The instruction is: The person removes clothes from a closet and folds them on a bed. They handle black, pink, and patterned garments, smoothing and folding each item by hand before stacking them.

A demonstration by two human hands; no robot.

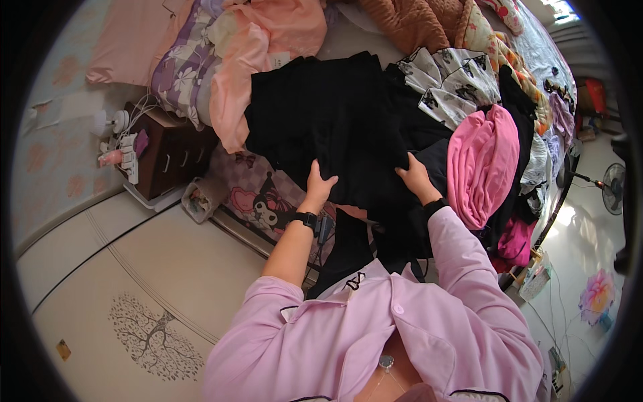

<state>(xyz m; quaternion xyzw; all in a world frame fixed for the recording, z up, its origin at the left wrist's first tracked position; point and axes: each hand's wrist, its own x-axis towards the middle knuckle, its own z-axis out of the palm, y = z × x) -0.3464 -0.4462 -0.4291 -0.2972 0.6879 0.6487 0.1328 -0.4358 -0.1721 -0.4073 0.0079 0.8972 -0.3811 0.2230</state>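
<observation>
A large black cloth garment lies spread over the bed in front of me. My left hand grips its near left part, thumb on top and fingers hidden under the cloth. On the right side, my right hand holds the same garment in a like way. Just right of that hand lies a folded pink garment. Behind it is a white ruffled garment with black print. More black cloth hangs between my forearms.
Peach bedding and a brown quilt lie at the bed's far side. To the left stand a dark drawer cabinet with a power strip and cables, and a small waste bin. A fan stands far right.
</observation>
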